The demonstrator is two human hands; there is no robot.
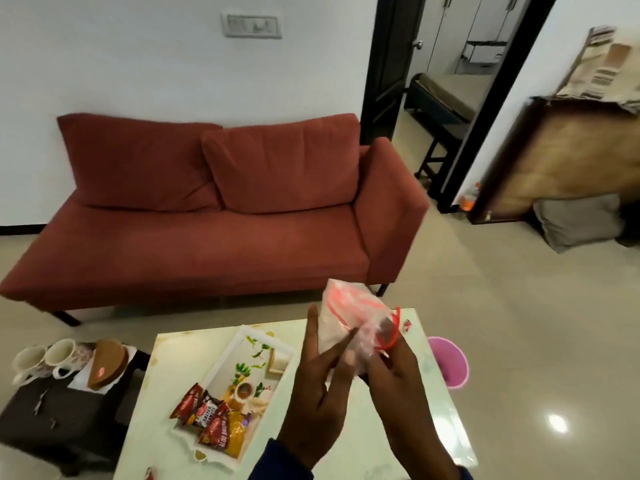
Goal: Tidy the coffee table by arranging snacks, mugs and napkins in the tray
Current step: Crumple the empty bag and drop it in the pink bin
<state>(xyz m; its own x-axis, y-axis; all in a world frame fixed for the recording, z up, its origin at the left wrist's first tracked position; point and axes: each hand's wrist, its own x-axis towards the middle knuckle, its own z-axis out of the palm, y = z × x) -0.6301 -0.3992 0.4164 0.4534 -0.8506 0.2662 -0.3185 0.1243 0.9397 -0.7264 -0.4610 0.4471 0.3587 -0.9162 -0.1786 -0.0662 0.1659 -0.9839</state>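
Note:
Both hands hold a clear plastic packet of white napkins (341, 317) with red print, raised above the pale coffee table (166, 386). My left hand (318, 393) supports it from the left with fingers spread; my right hand (398, 379) grips its right side. A white floral tray (256, 344) lies on the table to the left, with several red and yellow snack packets (211, 420) at its near end. Two white mugs (45, 358) stand on a dark side table (52, 427) at the far left.
A brown half-round object (107, 365) lies on white paper next to the mugs. A red sofa (207, 220) stands behind the table. A pink bin (448, 362) sits on the floor at the table's right. A doorway and a wooden cabinet are at the right.

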